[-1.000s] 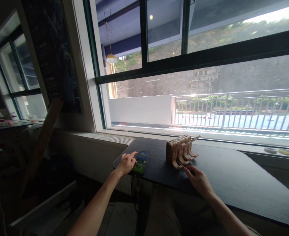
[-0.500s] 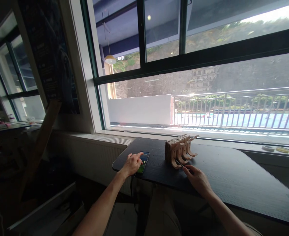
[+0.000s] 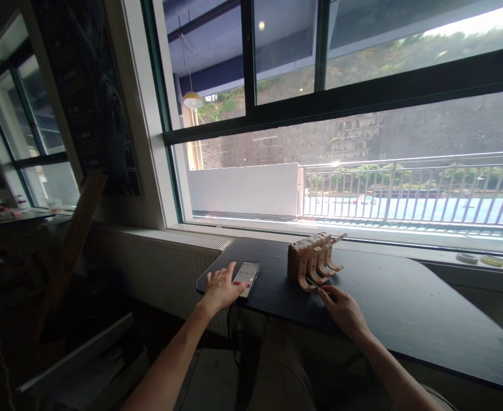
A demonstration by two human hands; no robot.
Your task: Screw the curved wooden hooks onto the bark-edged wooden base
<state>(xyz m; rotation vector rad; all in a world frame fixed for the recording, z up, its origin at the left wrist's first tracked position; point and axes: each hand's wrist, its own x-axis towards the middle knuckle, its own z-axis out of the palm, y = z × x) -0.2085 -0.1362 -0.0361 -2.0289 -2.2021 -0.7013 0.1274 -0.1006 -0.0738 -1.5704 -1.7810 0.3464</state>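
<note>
A phone [image 3: 248,273] lies on the dark table near its left front edge, its lit screen mostly white with a red patch. Over the phone's left side, my left hand [image 3: 220,291] is open, fingers spread and thumb across the lower screen. My right hand [image 3: 343,309] pinches a thin dark rod-like tool [image 3: 314,285]; its kind is unclear. That tool reaches the nearest hook of a wooden piece [image 3: 309,251], a block with several curved wooden hooks along its front. Whether the tip touches the hook I cannot tell.
The black table [image 3: 388,302] stands against a window sill, with a radiator [image 3: 157,257] to its left. Rolls of tape [image 3: 466,258] sit on the sill at right. A wooden plank [image 3: 72,245] leans at the left. A cable hangs below the phone.
The phone's screen has gone from a blue and green picture to a mostly white page. My left hand has shifted slightly left, its thumb now on the screen. My right hand stays put.
</note>
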